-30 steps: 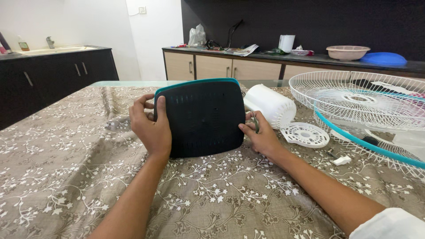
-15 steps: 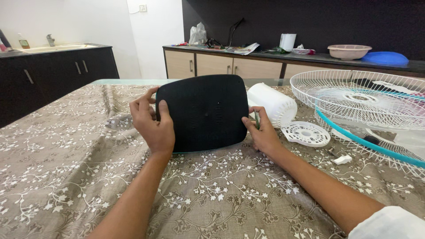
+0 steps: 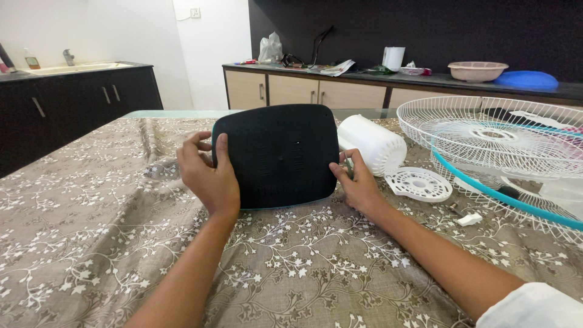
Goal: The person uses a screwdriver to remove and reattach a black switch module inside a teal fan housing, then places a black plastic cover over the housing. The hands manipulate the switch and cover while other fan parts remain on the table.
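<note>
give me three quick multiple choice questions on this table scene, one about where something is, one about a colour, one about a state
1. Where is the white cylinder?
A. right of the black panel
B. on the counter
C. left of the left hand

2. What colour is the rim of the fan guard?
A. red
B. teal
C. yellow

3. How is the black panel held?
A. flat under one palm
B. tilted up on its lower edge between both hands
C. lifted overhead

Answers: 1 A, it lies beside the panel's right edge. 2 B, a teal band runs along the white grille. 3 B, the left hand and right hand grip its sides on the tablecloth.
</note>
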